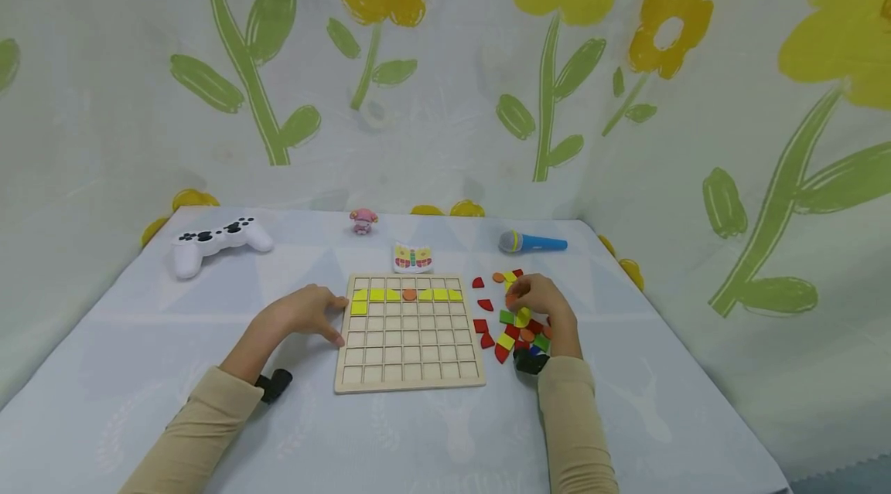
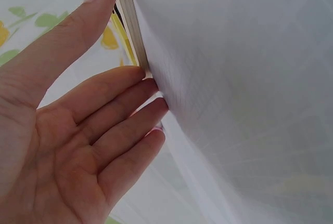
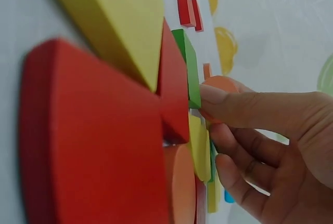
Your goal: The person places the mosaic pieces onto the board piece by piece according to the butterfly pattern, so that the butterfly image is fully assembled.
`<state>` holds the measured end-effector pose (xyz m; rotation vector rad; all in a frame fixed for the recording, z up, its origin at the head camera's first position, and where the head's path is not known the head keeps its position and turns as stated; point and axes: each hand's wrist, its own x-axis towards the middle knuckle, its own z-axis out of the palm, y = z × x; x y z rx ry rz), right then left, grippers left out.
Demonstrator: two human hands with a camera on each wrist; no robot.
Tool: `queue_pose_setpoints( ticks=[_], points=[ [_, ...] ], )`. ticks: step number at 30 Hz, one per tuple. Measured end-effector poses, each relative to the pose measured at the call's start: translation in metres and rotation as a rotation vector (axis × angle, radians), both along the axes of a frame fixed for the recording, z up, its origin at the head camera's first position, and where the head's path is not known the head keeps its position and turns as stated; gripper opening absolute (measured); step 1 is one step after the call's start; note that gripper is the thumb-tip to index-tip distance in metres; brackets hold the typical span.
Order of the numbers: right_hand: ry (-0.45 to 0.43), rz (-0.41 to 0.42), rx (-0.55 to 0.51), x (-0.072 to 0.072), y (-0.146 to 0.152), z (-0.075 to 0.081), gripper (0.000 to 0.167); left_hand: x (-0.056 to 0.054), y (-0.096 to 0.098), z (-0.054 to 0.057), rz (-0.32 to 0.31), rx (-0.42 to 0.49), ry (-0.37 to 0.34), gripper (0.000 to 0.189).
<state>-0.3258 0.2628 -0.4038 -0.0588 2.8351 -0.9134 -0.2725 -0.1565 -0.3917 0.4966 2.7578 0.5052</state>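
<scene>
Right hand point(image 1: 545, 304): grip pinches an orange disc point(image 3: 221, 82) between thumb and finger, just above the loose pieces point(image 1: 506, 342) right of the board. Disc partly covered by the thumb; index fingertip hidden behind it. Left hand point(image 1: 306, 312): grip spread and relaxed, thumb and fingers at the left edge of the wooden grid board point(image 1: 411, 339), nothing held. Left wrist view gives the board only as a thin edge strip, rest mostly white cloth; blurred blue bit at its top is cut off, can't identify. Right wrist view is half blocked by a big red block point(image 3: 99, 141) and a yellow block point(image 3: 112, 21), both cut by the frame; can't count what's behind. From the head, right hand covers part of the pile, and a black wrist device point(image 1: 531, 361) overlaps its near end, so piece shapes there are unclear. Board: second row from far has yellow pieces point(image 1: 377, 294) either side of an orange one, plus one yellow at the left of the third row. Far of the board: butterfly card point(image 1: 412, 257), pink figurine point(image 1: 363, 221) behind it, slightly left. White controller point(image 1: 221, 244) at far left of the desk point(image 1: 661, 339), blue microphone point(image 1: 543, 243) far right, beyond the pile. Flowered cloth behind.
</scene>
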Motion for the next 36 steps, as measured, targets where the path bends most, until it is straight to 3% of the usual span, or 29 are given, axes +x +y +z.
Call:
queue_pose_setpoints(
  ticks=[9, 20, 30, 36],
  points=[
    [0.048, -0.023, -0.015, -0.001, -0.011, 0.007, 0.018, -0.001, 0.0, 0.0, 0.009, -0.003, 0.005, 0.078],
    [0.154, 0.035, -0.056, -0.003, -0.031, 0.014, 0.015, -0.003, 0.0, -0.003, 0.021, 0.005, -0.006, 0.078],
    [0.241, 0.215, -0.052, -0.006, -0.067, 0.023, 0.013, -0.007, -0.004, 0.0, 0.032, 0.001, -0.002, 0.079],
    [0.252, 0.326, -0.074, 0.007, -0.092, 0.03, 0.012, -0.003, -0.001, -0.005, 0.053, 0.018, -0.018, 0.08]
  ],
)
